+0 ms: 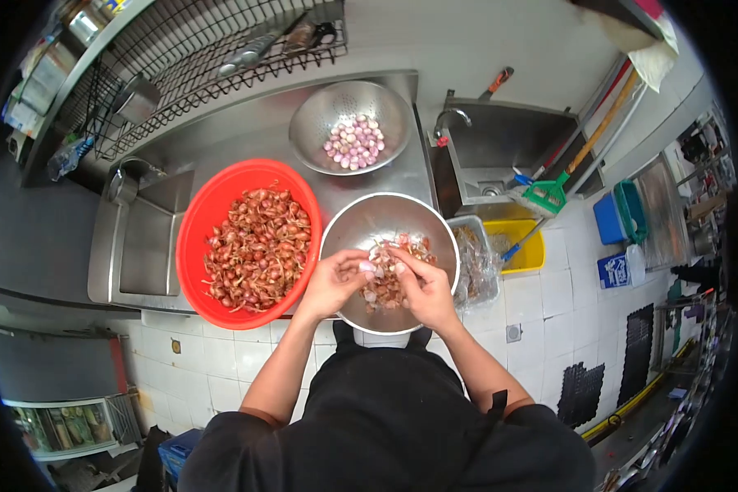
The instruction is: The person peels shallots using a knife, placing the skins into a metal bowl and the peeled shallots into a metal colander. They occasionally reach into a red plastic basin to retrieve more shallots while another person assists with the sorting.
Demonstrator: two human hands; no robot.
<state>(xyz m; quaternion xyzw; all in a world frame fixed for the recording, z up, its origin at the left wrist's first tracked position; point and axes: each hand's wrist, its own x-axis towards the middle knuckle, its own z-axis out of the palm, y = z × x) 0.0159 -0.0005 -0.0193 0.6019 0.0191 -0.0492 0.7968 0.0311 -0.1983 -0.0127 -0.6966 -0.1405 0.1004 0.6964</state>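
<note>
My left hand [336,284] pinches a small pale-pink shallot [367,266] between thumb and fingertips. Close beside it, my right hand [425,289] has its thumb and index finger drawn together; whatever lies between them is too small to make out. Both hands are over a steel bowl [348,221] that holds loose papery skins [389,291]. To the left, a red basin [190,262] is filled with unpeeled shallots [258,246]. Behind the bowl stands a steel colander [307,123] with peeled shallots [355,143] gathered in it.
A steel sink [111,246] is at the far left and another sink [508,131] at the back right. Right of the bowl are a plastic-covered tub [471,262] and a yellow container [529,250]. A green broom [547,195] leans nearby. A wire rack [213,57] hangs above the counter.
</note>
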